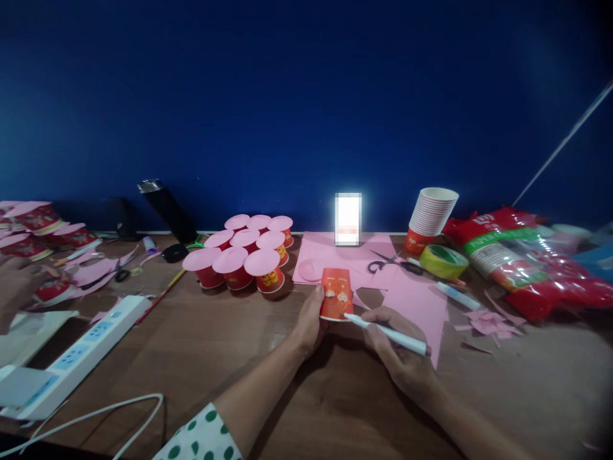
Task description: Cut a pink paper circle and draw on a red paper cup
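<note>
My left hand (311,322) is closed around the left side of a red paper cup (338,295), which is turned upside down with its rim toward me. In my right hand (400,348) is a white marker (395,333), gripped like a pen. Its tip is at the cup's lower edge; whether it touches I cannot tell. Behind the cup lie pink paper sheets (320,249) with a pair of scissors (383,260) on them. To the left stand several red cups topped with pink paper discs (262,262).
A leaning stack of paper cups (432,217), a yellow tape roll (444,261), another marker (458,296) and a red plastic bag (517,255) are at right. A white power strip (86,358), a black bottle (167,211) and another person's hand (16,281) are at left.
</note>
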Action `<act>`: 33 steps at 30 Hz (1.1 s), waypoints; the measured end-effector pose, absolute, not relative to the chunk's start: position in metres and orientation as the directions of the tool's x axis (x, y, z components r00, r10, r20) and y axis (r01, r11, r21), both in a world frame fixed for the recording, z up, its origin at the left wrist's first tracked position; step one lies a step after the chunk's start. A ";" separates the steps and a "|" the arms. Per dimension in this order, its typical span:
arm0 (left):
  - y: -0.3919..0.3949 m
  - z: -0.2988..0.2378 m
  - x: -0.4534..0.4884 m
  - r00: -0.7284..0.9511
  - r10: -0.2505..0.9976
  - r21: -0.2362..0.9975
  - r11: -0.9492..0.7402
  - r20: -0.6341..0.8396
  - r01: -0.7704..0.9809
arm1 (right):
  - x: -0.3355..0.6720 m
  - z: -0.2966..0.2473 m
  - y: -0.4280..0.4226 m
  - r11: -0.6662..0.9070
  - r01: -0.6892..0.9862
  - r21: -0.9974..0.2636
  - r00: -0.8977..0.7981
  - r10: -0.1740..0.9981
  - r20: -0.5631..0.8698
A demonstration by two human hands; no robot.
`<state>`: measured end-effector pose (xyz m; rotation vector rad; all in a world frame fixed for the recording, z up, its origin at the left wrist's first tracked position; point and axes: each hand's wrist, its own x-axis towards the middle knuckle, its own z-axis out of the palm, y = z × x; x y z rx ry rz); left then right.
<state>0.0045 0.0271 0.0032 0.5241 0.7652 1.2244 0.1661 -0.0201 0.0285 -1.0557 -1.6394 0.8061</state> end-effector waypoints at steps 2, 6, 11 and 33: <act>0.027 0.003 0.004 0.155 0.957 0.722 0.286 -0.244 -0.630 | 0.166 0.029 -0.020 0.390 0.274 -0.879 -0.135 0.921 0.367; 0.028 0.002 0.004 0.144 0.961 0.726 0.273 -0.236 -0.632 | 0.167 0.027 -0.019 0.400 0.275 -0.874 -0.143 0.916 0.374; 0.028 0.002 0.006 0.128 0.962 0.717 0.266 -0.241 -0.644 | 0.167 0.026 -0.018 0.404 0.273 -0.873 -0.138 0.915 0.380; 0.029 -0.012 0.005 0.066 0.996 0.871 0.088 -0.064 -0.483 | 0.165 0.030 -0.019 0.499 0.369 -0.784 -0.221 0.867 0.447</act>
